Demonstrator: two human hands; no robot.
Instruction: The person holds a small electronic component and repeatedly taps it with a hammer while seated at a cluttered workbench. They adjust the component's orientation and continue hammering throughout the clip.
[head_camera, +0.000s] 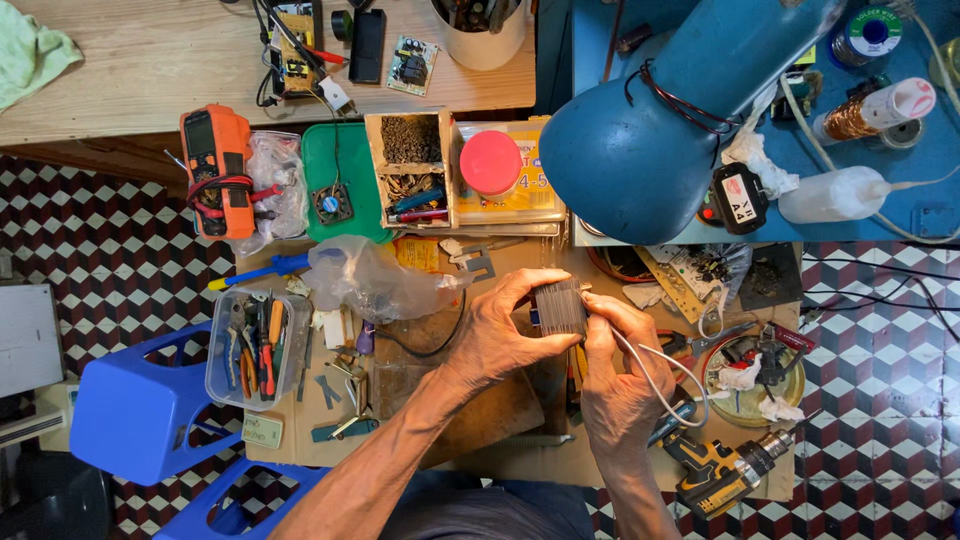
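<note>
Both hands meet over the middle of the cluttered bench (480, 425) and together they hold a small grey ribbed block (558, 306), which sits above the table surface between them. The left hand (497, 332) grasps the block from the left side, with the fingers curled over its top edge. The right hand (618, 385) pinches the right side of the block, and a white wire (668, 385) loops around this hand near the wrist. Just right of the right hand lies a yellow and black drill (722, 470), and beyond it a round tin (752, 378) with scraps inside. To the left of the left hand lies a crumpled plastic bag (372, 282), and further left a clear box (256, 346) stands full of hand tools, beside a blue stool (140, 410). Farther from the person, a green tray (345, 182) carries a small fan, next to a divided box (410, 165) of small parts and a red lid (490, 162). An orange meter (217, 170) lies at the far left. A big blue lamp (665, 120) hangs over the far right part of the bench.
</note>
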